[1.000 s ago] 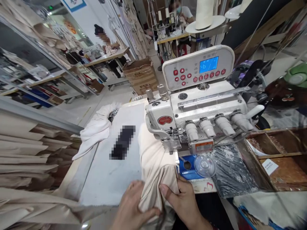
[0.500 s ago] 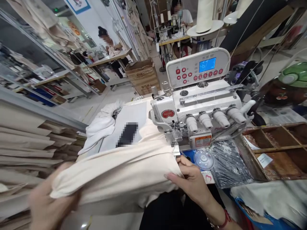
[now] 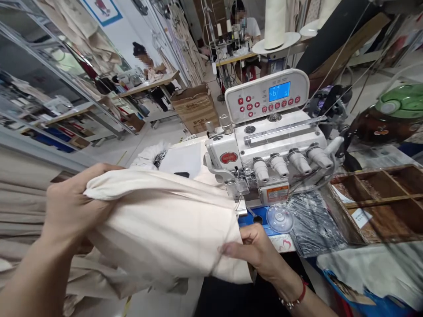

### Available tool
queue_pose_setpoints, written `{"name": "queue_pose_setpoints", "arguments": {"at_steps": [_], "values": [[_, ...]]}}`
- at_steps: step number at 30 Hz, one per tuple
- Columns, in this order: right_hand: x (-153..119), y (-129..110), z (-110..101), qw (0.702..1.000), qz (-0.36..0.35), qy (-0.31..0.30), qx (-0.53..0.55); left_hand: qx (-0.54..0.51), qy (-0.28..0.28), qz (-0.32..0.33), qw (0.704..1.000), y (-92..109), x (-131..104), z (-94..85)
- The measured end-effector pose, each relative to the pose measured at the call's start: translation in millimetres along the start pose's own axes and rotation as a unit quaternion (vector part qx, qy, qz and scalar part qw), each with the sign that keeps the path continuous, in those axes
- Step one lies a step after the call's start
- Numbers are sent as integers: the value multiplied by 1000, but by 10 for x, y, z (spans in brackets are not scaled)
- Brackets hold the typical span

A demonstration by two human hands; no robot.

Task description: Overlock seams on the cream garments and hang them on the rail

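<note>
A cream fabric piece (image 3: 172, 229) is stretched between my two hands in front of a white overlock sewing machine (image 3: 228, 143). My left hand (image 3: 74, 202) grips a bunched fold at its left end, raised above the table's level. With thumb on top and fingers beneath, my right hand (image 3: 254, 248) pinches the right edge, just below the machine's presser area. The fabric's upper edge runs up close to the needle area; whether it lies under the foot I cannot tell. Behind it, a dark phone-like object (image 3: 181, 175) is mostly covered by the cloth.
Right of the machine lies a wooden compartment tray (image 3: 360, 198), with a clear round dish (image 3: 280, 219) nearer. A thread cone (image 3: 275, 26) stands behind the machine. A cardboard box (image 3: 194, 110) is on the floor. Two people sit at machines farther back. Piled fabric (image 3: 26, 211) is at left.
My left hand has risen, lifting the fabric's left end, which now covers more of the dark object. My right hand has moved slightly down, still pinching the edge. The view has shifted slightly.
</note>
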State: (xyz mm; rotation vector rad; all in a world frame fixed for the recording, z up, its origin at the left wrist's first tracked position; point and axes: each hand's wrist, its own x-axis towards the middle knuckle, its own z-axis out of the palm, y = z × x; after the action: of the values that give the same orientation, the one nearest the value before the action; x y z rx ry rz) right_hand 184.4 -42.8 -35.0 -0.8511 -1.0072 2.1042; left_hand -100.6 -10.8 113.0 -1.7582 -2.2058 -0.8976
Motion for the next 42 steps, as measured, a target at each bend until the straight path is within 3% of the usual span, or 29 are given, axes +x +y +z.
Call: {"name": "queue_pose_setpoints", "arguments": {"at_steps": [2,4,7,8,10,12,15,18,21,23,25,29,32,38,42], "values": [[-22,35,-43,994,-1,45,-97,-36,-25,37,998,-65,16,59],[-16,100,-86,976,-57,97,-188,-60,-59,65,994,-119,26,251],[23,185,-119,937,-184,152,-256,-71,-127,76,986,-147,-23,757],[35,194,-119,929,-211,164,-257,-81,-123,86,985,-133,-68,939],[41,179,-100,928,-229,172,-239,-126,-60,133,981,-61,-203,1245],[21,131,-55,937,-227,169,-207,-205,58,206,955,63,-379,1421],[-35,63,27,923,-282,179,-193,-301,159,328,881,276,-642,1470],[-75,77,65,840,-406,218,-287,-306,146,454,824,400,-833,1443],[-89,182,47,761,-451,253,-392,-289,129,472,822,394,-950,1459],[-102,254,29,739,-441,296,-414,-264,121,464,837,360,-997,1481],[-123,286,21,751,-424,318,-393,-228,113,481,839,347,-1022,1490],[-160,271,20,837,-359,277,-306,-205,104,496,837,424,-1015,1462],[-177,327,1,872,-310,283,-251,-203,87,483,847,522,-1016,1402],[-206,509,-74,902,-255,311,-160,-155,9,464,872,701,-1088,1232],[-85,321,-93,896,-268,302,-185,-160,-29,465,870,670,-950,1268]]}}
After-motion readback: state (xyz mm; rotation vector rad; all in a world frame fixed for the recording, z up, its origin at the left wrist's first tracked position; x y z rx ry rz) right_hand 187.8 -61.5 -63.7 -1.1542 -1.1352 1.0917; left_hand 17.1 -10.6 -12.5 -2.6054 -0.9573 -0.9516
